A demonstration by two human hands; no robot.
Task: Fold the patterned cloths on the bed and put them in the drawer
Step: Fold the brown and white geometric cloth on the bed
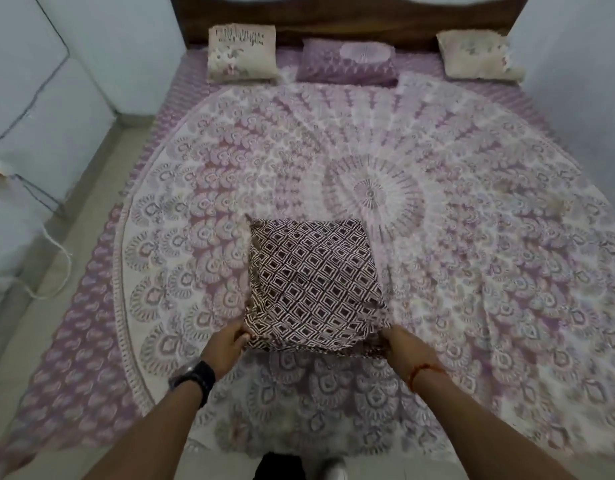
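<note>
Left hand point(230, 341) and right hand point(401, 344) each grip near corners of the folded cloth point(313, 282); lift toward drawer next.

A bedroom in a home. A wide bed point(437, 237) fills the room, covered with a purple-and-white mandala sheet point(368, 188), with three pillows point(242, 51) lined up against a dark wooden headboard point(334, 15). Pale walls point(576, 64) close in on both sides, and a white cable point(61, 252) trails along the floor.
</note>
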